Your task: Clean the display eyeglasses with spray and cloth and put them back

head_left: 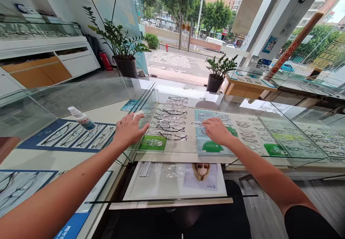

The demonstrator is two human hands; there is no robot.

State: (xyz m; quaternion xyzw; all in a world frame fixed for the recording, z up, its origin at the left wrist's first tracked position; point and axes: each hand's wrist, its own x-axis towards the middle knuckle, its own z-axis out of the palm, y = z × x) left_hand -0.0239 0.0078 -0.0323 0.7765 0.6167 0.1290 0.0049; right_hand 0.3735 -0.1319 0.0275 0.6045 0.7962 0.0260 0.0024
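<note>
In the head view: left hand [129, 131] above the counter glass [140, 85], thumb spread away from the curled fingers, with a crumpled white wad [138, 114] at the fingertips; firmness of hold not discernible. Right hand [217, 131] reaching forward, fingers narrow and close together, beside pale-framed eyeglasses [197, 124]; contact or grip impossible to tell. Between hands, a column of eyeglasses [174, 112]; left of the left hand, an upright spray bottle [84, 119]. Apparent step, by judgement: handling at the display. Needed for any shift of the pale-framed eyeglasses: light, controlled contact, clear of neighbouring frames.
</note>
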